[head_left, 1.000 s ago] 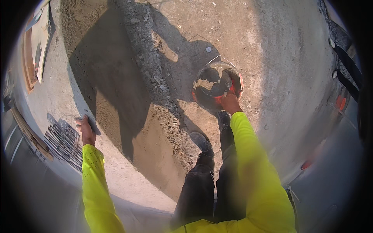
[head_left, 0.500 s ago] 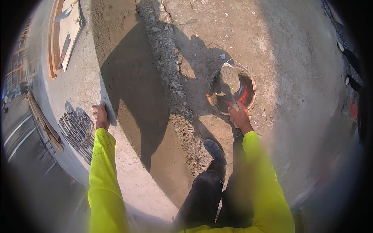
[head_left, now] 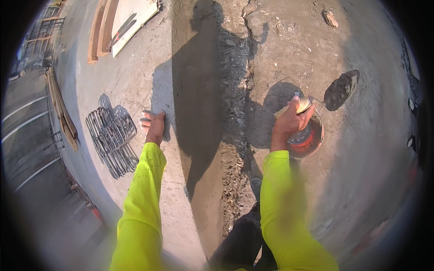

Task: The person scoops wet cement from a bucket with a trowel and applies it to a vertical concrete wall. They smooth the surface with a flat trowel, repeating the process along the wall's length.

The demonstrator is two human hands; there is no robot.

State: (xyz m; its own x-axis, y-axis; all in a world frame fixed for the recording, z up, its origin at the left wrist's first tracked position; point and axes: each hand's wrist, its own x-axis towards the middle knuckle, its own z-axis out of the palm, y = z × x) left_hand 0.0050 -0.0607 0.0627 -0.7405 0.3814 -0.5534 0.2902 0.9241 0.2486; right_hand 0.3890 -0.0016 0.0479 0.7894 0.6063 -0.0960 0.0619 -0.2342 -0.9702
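Note:
My right hand (head_left: 290,121) grips the pale handle of a trowel (head_left: 341,89) whose blade, covered in dark grey wet mortar, is raised out to the right. Just under that hand is a bucket (head_left: 306,147) with red inside, partly hidden by the hand and sleeve. My left hand (head_left: 154,124) rests with fingers apart on the top of a concrete ledge (head_left: 174,169), at its edge, holding nothing. Down the ledge's shaded face runs smooth grey render (head_left: 199,167), with a strip of rubble (head_left: 235,113) at its foot.
On the ledge lie bent steel bars (head_left: 110,140), wooden strips (head_left: 101,31), and a pale board (head_left: 129,25) with dark tools on it. Beyond the far left edge are planks (head_left: 62,108) and metal rails. A stone (head_left: 330,18) lies on the rough ground, upper right.
My right hand has lifted the trowel out of the bucket and swung its loaded blade rightward. My left hand stays on the ledge. The view has turned, shifting the ledge rightward.

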